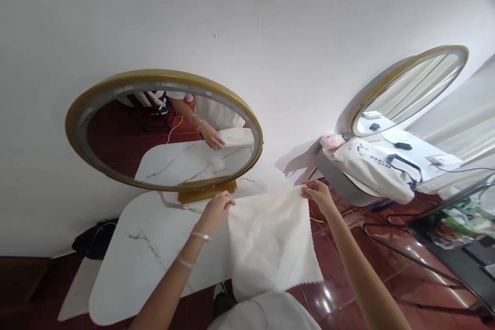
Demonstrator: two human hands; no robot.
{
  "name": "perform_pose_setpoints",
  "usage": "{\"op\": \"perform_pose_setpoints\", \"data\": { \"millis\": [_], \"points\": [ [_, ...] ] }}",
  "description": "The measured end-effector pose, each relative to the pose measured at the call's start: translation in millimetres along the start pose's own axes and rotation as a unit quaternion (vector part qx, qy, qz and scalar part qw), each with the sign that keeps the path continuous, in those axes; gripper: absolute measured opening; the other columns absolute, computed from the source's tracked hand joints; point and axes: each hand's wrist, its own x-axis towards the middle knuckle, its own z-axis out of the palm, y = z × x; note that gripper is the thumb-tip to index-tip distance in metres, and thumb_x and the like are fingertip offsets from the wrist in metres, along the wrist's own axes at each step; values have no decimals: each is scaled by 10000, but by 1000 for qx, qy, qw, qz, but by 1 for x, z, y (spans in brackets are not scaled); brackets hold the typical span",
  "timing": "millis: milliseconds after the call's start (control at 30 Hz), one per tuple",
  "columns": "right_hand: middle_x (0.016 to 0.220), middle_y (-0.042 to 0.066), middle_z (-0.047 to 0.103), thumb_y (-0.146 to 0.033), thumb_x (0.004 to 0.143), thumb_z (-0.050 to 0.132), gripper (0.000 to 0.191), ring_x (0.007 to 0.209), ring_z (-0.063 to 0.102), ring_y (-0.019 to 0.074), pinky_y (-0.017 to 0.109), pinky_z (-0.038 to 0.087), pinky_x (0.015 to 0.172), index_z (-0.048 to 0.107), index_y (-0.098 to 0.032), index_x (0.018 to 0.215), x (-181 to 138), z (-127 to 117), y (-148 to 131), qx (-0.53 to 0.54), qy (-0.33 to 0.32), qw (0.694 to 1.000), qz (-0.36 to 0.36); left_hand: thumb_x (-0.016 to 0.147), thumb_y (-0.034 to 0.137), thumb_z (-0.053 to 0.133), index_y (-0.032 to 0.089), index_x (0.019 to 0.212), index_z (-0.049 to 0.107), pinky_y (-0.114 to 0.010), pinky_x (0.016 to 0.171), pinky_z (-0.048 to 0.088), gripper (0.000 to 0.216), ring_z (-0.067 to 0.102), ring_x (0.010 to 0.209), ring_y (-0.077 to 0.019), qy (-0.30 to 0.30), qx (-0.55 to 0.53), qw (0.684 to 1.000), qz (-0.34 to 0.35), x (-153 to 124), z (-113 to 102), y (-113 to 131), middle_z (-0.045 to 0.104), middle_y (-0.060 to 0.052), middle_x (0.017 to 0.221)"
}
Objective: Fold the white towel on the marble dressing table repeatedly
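Observation:
A white cloth [270, 242] with zigzag-cut edges hangs spread out between my two hands, over the right end of the marble-patterned table [154, 263]. Its top left corner is pinched in my left hand [217, 211], which wears two bracelets on the wrist. The opposite top corner sits between the thumb and fingers of my right hand [317, 196], held past the table's right end. The cloth's lower edge reaches down close to my body. Part of the tabletop is hidden behind the cloth and my left forearm.
A gold-framed oval mirror [255, 113] stands on the table against the wall. To the right are a second mirror [413, 56], a white bag [367, 165] on a grey ribbed cabinet [344, 183], and a black rack [456, 268] holding packets. A black bag [95, 241] lies left.

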Motion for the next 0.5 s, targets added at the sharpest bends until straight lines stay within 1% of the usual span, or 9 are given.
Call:
{"op": "perform_pose_setpoints", "data": {
  "millis": [67, 133, 200, 300, 333, 400, 467, 500],
  "points": [
    [627, -7, 589, -289, 463, 808, 353, 495, 599, 135, 308, 554, 534, 587, -161, 706, 31, 20, 13, -12, 3, 1000, 10, 831, 104, 399, 201, 833, 699, -299, 813, 475, 316, 609, 927, -191, 23, 32, 999, -24, 28, 22, -13, 658, -57, 958],
    [605, -9, 579, -240, 487, 767, 284, 477, 597, 139, 308, 550, 520, 571, -169, 679, 52, 37, 28, -29, 6, 999, 16, 805, 79, 422, 186, 865, 698, -323, 824, 482, 302, 601, 934, -207, 33, 51, 997, -43, 46, 41, -23, 650, -75, 967],
    [618, -4, 584, -230, 518, 728, 232, 480, 599, 139, 306, 551, 528, 566, -175, 674, 67, 48, 43, -49, 12, 999, 13, 781, 67, 444, 176, 934, 690, -340, 837, 488, 309, 592, 933, -214, 43, 66, 996, -53, 54, 57, -31, 638, -86, 981],
    [726, 28, 622, -268, 583, 670, 203, 526, 622, 146, 315, 563, 587, 586, -170, 739, 82, 56, 61, -80, 17, 997, -3, 792, 86, 445, 174, 1082, 644, -377, 909, 472, 363, 570, 989, -222, 63, 81, 993, -64, 57, 76, -38, 615, -96, 1063],
    [778, 46, 635, -287, 611, 648, 223, 556, 636, 155, 325, 567, 616, 598, -162, 789, 85, 57, 65, -91, 15, 996, -11, 806, 100, 438, 166, 1132, 620, -398, 939, 460, 379, 559, 1024, -232, 71, 84, 991, -70, 56, 82, -39, 604, -107, 1108],
    [922, 91, 648, -323, 663, 609, 345, 659, 667, 185, 357, 569, 686, 609, -145, 958, 89, 59, 71, -114, 7, 993, -34, 830, 129, 424, 132, 1232, 555, -447, 982, 432, 423, 522, 1125, -270, 86, 92, 988, -88, 52, 95, -39, 552, -151, 1241],
    [1122, 144, 612, -354, 703, 589, 507, 854, 672, 240, 409, 553, 785, 556, -141, 1162, 83, 62, 77, -137, -4, 988, -70, 851, 163, 416, 105, 1318, 478, -497, 1017, 400, 475, 446, 1248, -321, 110, 101, 983, -104, 45, 115, -36, 437, -195, 1396],
    [1214, 160, 575, -360, 713, 593, 563, 979, 643, 270, 437, 530, 853, 524, -148, 1230, 76, 65, 81, -144, -11, 986, -89, 861, 179, 410, 112, 1346, 453, -512, 1032, 386, 491, 403, 1299, -336, 125, 107, 981, -104, 40, 127, -35, 372, -199, 1457]
  ]
}}
